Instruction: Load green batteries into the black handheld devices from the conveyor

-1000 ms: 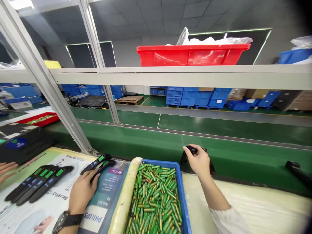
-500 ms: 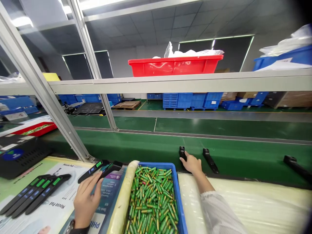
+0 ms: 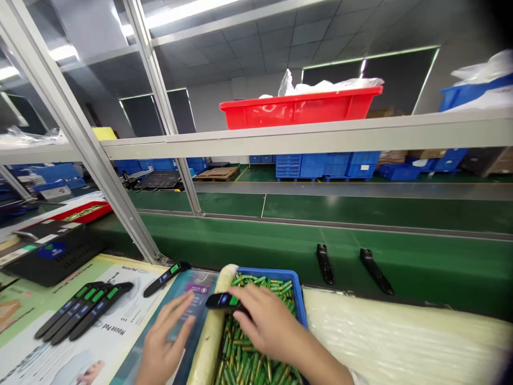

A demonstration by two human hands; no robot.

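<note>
Presently, from the head camera, the right hand (image 3: 268,321) pinches the end of a black handheld device (image 3: 219,301) between thumb and fingers. The device lies nearly level, its lit blue-and-green display facing up, above the left edge of a blue tray (image 3: 297,294) filled with green-and-gold batteries (image 3: 240,347).

The left hand (image 3: 162,339) is open, thumb and fingers well parted, with nothing visible in its grasp; it is over the blue printed sheet (image 3: 182,283), its fingertips near the device but apart from it. A cream padded roll (image 3: 205,342) runs along the tray's left edge.

On the "Mouse Pad" sheet (image 3: 138,291), four lit devices (image 3: 82,315) lie slanted side by side, and a single lit device (image 3: 165,280) lies near the sheet's far right corner. Two black devices (image 3: 377,271) rest apart at the near edge of the green conveyor belt (image 3: 256,246), behind a film-wrapped cream pad (image 3: 401,326) just beside the tray's right edge. A red bin (image 3: 300,110) stands on the shelf (image 3: 280,140) above the belt.
</note>
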